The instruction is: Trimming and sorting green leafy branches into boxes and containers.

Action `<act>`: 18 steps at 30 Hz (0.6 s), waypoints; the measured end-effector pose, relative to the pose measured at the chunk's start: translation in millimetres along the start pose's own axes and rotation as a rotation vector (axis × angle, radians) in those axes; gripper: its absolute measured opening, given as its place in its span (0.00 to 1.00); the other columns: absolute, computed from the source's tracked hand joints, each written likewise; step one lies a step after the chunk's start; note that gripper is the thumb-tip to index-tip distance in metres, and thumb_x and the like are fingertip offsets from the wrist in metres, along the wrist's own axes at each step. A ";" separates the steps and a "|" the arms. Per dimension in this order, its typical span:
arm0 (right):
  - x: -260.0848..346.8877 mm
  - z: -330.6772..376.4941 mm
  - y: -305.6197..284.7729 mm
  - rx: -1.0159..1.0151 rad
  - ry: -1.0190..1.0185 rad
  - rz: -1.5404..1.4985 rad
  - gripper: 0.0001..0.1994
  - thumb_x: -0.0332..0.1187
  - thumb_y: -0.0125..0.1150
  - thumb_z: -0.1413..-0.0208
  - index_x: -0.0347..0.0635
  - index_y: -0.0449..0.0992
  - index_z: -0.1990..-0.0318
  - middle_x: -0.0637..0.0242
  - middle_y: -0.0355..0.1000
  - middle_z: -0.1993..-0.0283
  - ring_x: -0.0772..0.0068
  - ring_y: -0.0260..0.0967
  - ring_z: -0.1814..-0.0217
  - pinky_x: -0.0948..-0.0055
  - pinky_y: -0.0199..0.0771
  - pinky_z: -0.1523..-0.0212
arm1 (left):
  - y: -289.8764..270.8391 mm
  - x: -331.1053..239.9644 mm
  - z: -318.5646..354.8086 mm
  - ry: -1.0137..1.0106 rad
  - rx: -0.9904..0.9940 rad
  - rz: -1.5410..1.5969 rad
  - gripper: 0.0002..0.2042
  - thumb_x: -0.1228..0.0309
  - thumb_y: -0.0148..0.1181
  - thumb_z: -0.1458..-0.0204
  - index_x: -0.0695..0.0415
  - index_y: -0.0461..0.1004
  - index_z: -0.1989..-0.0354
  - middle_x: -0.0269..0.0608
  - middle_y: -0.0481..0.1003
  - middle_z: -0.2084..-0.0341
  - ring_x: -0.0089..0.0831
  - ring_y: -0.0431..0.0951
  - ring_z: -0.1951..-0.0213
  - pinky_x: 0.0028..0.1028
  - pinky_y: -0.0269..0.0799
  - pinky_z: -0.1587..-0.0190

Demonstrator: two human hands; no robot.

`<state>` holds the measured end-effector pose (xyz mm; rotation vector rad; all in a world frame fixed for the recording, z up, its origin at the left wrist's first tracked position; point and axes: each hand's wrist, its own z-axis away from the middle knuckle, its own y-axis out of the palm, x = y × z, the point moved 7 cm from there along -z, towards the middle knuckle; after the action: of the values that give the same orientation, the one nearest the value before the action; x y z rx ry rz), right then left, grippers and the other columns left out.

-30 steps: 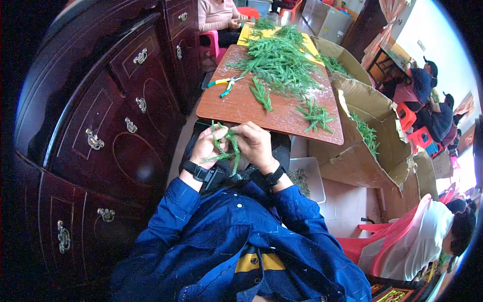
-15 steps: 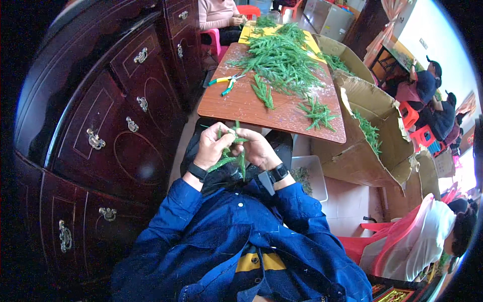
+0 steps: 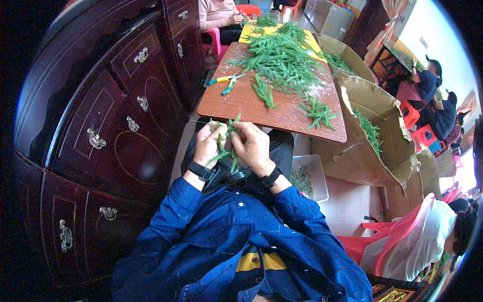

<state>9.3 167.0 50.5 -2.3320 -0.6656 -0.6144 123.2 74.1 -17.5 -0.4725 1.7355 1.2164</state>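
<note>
Above my lap, just off the near edge of the brown table, both hands are closed around a small green artificial pine sprig with several arms. My left hand grips its left side, with a thin green wire sticking out past the fingers to the left. On the other side, my right hand pinches the sprig near its upper arm, thumb against fingers. On the table lie a star-shaped sprig, a single green sprig and pliers with yellow and green handles.
A big heap of green sprigs covers the table's far half. Cardboard boxes with greenery stand along its right side, and a white bin sits below. Dark wooden cabinets line the left. A person in pink sits at the far end.
My right hand has turned and moved up, its back now facing upward. The sprig has shifted a little to the left, and the wire now shows beyond my left fingers.
</note>
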 end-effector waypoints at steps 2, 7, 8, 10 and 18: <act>-0.6 0.5 0.7 0.004 -0.001 0.013 0.09 0.28 0.64 0.51 0.42 0.76 0.60 0.60 0.75 0.68 0.66 0.75 0.71 0.71 0.75 0.70 | -1.1 2.3 0.6 -0.019 0.000 -0.001 0.03 0.73 0.56 0.41 0.54 0.71 0.68 0.26 0.69 0.78 0.14 0.66 0.78 0.16 0.62 0.76; -3.9 1.5 1.3 0.033 0.005 0.057 0.08 0.27 0.63 0.52 0.42 0.76 0.63 0.59 0.75 0.67 0.58 0.75 0.68 0.67 0.76 0.68 | 2.2 2.5 1.8 -0.008 0.031 -0.085 0.02 0.73 0.56 0.41 0.55 0.72 0.67 0.26 0.69 0.78 0.15 0.66 0.79 0.16 0.62 0.77; -4.6 1.3 1.8 0.047 0.007 0.064 0.07 0.27 0.63 0.52 0.42 0.76 0.63 0.58 0.75 0.66 0.57 0.75 0.67 0.66 0.75 0.67 | 2.3 2.7 1.4 -0.009 0.034 -0.083 0.02 0.73 0.56 0.41 0.55 0.72 0.66 0.26 0.69 0.78 0.15 0.67 0.79 0.16 0.62 0.77; -8.8 0.8 3.3 0.082 0.037 0.059 0.07 0.26 0.63 0.52 0.41 0.76 0.64 0.58 0.75 0.66 0.56 0.75 0.66 0.66 0.75 0.66 | 2.3 3.2 0.6 -0.012 0.039 -0.079 0.01 0.74 0.57 0.42 0.56 0.72 0.65 0.26 0.69 0.78 0.15 0.67 0.79 0.16 0.62 0.77; -35.4 -0.2 16.8 0.320 0.116 -0.120 0.07 0.28 0.62 0.50 0.42 0.76 0.63 0.58 0.75 0.65 0.58 0.74 0.60 0.64 0.74 0.60 | -1.0 5.4 -0.1 -0.093 0.090 -0.068 0.01 0.74 0.58 0.43 0.57 0.73 0.66 0.27 0.71 0.78 0.14 0.68 0.79 0.16 0.63 0.78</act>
<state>-7.8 144.9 23.1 -1.9576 -0.7914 -0.6397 121.2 74.6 -22.6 -0.4116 1.6743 1.0902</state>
